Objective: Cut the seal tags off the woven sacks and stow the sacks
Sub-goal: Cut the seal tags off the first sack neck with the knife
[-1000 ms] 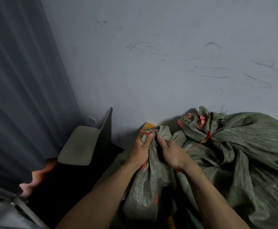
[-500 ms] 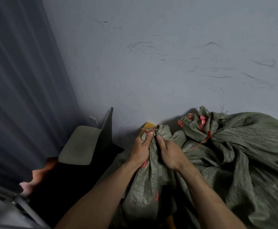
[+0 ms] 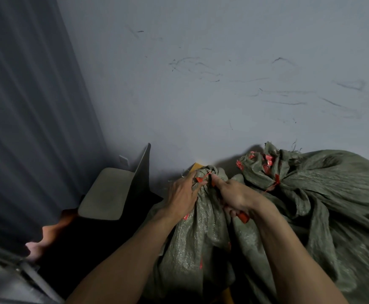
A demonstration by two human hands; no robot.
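Left hand [image 3: 182,195] grips the gathered neck of the near sack [image 3: 198,238], fingers curled beside the red seal tag [image 3: 201,178]. Right hand [image 3: 234,197] closes on a red handle [image 3: 243,217], fingertips at the same neck; tool tip hidden. Second tied sack [image 3: 333,194] lies touching on the right, against the wall [image 3: 223,95].
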